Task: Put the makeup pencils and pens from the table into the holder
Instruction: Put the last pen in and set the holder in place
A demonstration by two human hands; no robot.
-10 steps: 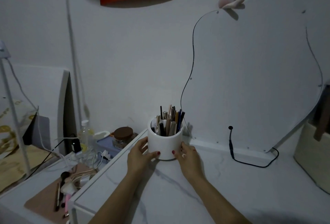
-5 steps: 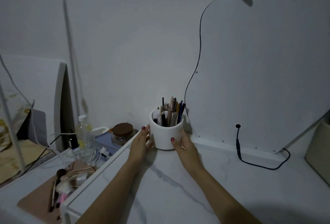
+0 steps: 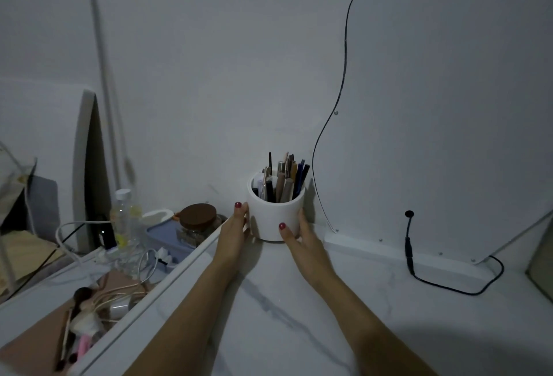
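The white round holder (image 3: 273, 220) stands on the marble table (image 3: 374, 315) close to the back wall, next to the mirror. Several makeup pencils and pens (image 3: 284, 179) stand upright in it. My left hand (image 3: 235, 233) presses against the holder's left side with the thumb pointing up. My right hand (image 3: 302, 239) cups the right side, its thumb on the front wall and its fingers round the far side. No loose pencil or pen shows on the table top.
A curvy-edged mirror (image 3: 449, 112) leans on the wall at the right, its black cable (image 3: 411, 256) trailing over the table. Left of the table's edge sit a brown-lidded jar (image 3: 197, 220), a plastic bottle (image 3: 122, 220), white cables and brushes (image 3: 77, 324).
Both hands have slid the holder away from me toward the back wall and the mirror. The left hand's thumb has shifted from the holder's front to its left side.
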